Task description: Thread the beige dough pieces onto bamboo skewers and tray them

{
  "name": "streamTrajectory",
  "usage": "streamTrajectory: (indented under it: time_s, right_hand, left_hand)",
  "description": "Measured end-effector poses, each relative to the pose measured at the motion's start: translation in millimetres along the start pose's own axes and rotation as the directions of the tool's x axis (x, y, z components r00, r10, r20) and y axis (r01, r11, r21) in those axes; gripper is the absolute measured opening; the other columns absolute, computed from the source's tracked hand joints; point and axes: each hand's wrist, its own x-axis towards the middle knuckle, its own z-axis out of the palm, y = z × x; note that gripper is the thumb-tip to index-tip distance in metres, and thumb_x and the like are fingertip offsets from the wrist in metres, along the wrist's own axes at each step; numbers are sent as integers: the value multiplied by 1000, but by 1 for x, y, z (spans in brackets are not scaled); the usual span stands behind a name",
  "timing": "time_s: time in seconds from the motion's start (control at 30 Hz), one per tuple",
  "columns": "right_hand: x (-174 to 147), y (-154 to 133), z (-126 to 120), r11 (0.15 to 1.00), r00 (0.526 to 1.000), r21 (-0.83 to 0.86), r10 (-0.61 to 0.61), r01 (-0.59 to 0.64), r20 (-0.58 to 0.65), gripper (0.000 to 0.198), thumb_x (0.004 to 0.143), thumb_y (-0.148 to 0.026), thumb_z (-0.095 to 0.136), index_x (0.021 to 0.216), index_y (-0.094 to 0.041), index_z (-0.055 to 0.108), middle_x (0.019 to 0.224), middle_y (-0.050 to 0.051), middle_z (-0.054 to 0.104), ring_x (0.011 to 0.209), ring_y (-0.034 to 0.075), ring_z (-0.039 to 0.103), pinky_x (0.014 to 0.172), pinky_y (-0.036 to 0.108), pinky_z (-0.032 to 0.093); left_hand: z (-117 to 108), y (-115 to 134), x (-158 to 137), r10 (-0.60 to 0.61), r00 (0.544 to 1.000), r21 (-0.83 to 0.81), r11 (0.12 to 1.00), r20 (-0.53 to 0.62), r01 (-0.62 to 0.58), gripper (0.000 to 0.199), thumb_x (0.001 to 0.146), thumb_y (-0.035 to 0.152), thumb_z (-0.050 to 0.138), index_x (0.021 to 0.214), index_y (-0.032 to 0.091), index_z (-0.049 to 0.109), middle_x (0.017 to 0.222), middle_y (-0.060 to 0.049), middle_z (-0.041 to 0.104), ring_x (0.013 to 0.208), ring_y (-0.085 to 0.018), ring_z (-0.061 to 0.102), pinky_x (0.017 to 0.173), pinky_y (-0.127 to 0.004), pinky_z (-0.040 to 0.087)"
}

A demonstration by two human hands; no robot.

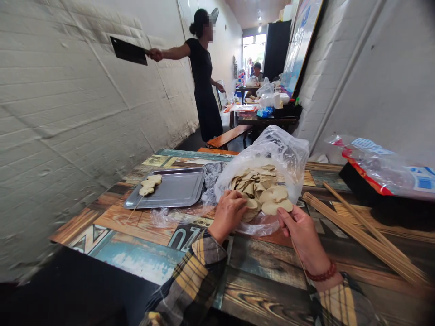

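Pale, thin round slices (253,176) lie piled in an open clear plastic bag (288,149) on the table. At the bag's near left edge, my left hand (228,213) has its fingers curled against a slice, with the fingertips partly hidden. My right hand (302,228) pinches a thin wooden skewer (297,253) at the bag's right side. Some overlapping slices (274,199) sit at the skewer's top end, just past my thumb. On the left, a metal tray (176,185) carries one skewer of folded slices (149,184), its stick poking over the near rim.
Loose bamboo skewers (360,233) lie on the right, beside a black container under a red-and-clear plastic packet (390,167). Crumpled plastic film (173,216) lies near the tray. Beyond the table, a standing person (205,81) holds a cleaver (129,50) out leftward. Another person sits farther back.
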Motion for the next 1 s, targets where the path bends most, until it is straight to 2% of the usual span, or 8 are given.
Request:
streamTrajectory:
  time_s: [0.13, 0.33, 0.5, 0.6, 0.77, 0.9, 1.0]
  right_hand:
    - [-1, 0, 1, 1000, 1000, -1, -4, 4, 4, 32, 75, -48, 70, 74, -19, 55, 52, -8, 49, 39, 5, 38, 36, 19, 27]
    - [-1, -1, 1, 1000, 1000, -1, 3, -3, 3, 31, 76, -47, 69, 76, -19, 56, 53, -8, 49, 40, 5, 37, 36, 18, 27]
    - [-2, -4, 2, 1000, 1000, 1, 7, -7, -1, 32, 75, -47, 71, 73, -19, 55, 53, -7, 49, 41, 5, 38, 36, 17, 26]
    - [-2, -3, 2, 1000, 1000, 10, 10, -10, 12, 32, 75, -47, 71, 73, -19, 55, 53, -8, 49, 40, 4, 37, 36, 17, 27]
    - [-1, 0, 3, 1000, 1000, 11, 15, -15, 9, 33, 75, -48, 70, 76, -18, 57, 52, -8, 49, 39, 5, 37, 35, 17, 26]
    - [-1, -1, 4, 1000, 1000, 3, 26, -26, 5, 34, 73, -50, 71, 76, -18, 58, 52, -8, 49, 38, 5, 36, 35, 18, 26]
    - [-2, -2, 5, 1000, 1000, -2, 28, -28, 7, 35, 73, -50, 71, 73, -19, 56, 51, -8, 49, 38, 5, 36, 35, 18, 26]
  left_hand:
    - [0, 4, 1, 32, 999, 41, 999, -3, -32, 18, 89, 24, 53, 82, 18, 69, 92, -7, 63, 89, -19, 54, 82, -35, 43]
    - [-2, 5, 0, 80, 996, 87, 993, 38, -83, 12, 80, 30, 67, 81, 18, 66, 100, -8, 63, 92, -22, 53, 80, -36, 43]
    - [0, 0, 0, 85, 996, 28, 996, 33, -85, 12, 87, 23, 57, 81, 18, 66, 93, -6, 63, 88, -18, 55, 81, -33, 43]
    - [2, 3, -1, 89, 996, 102, 990, 29, -92, 18, 90, 21, 51, 78, 18, 64, 93, -6, 63, 89, -19, 54, 82, -34, 43]
    - [3, 12, -4, 97, 993, 226, 968, 65, -109, 18, 91, 24, 49, 79, 19, 62, 94, -6, 61, 93, -20, 52, 82, -36, 42]
    - [1, 9, -4, 97, 991, 171, 979, 89, -111, 11, 86, 28, 58, 81, 19, 63, 95, -7, 61, 96, -22, 52, 82, -37, 43]
    - [0, 5, -3, 94, 994, 46, 994, 63, -97, 14, 88, 24, 55, 78, 18, 64, 93, -7, 62, 92, -20, 55, 83, -35, 43]
